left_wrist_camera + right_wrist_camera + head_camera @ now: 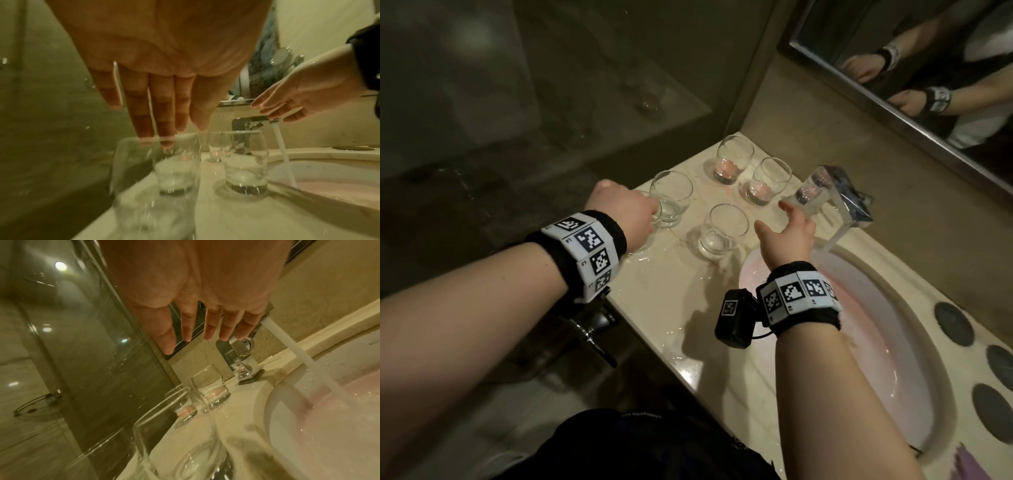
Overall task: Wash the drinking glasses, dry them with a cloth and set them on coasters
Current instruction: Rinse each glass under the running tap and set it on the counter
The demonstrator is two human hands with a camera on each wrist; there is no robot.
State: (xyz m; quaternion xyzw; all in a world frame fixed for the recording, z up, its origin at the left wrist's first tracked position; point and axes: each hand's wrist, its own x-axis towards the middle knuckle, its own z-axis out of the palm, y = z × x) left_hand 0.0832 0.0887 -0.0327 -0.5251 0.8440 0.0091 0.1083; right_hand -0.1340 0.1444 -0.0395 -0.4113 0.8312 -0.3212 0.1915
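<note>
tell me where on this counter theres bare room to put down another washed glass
The widest bare patch is the wet marble counter near the front edge, between the left wrist and the basin. The back corner is crowded: five glasses, two with pink residue, packed beside the running faucet. Right of the basin, dark round coasters line the counter.

dim marble vanity (674, 291), wall mirror (914, 78)

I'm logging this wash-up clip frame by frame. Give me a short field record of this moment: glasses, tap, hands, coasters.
glasses: five on the countertop; two rear glasses hold pink residue
faucet: running into the sink
left hand: fingers straight at the rim of the near-left glass
right hand: open, at the faucet
coasters: dark discs right of the sink, bare
</note>
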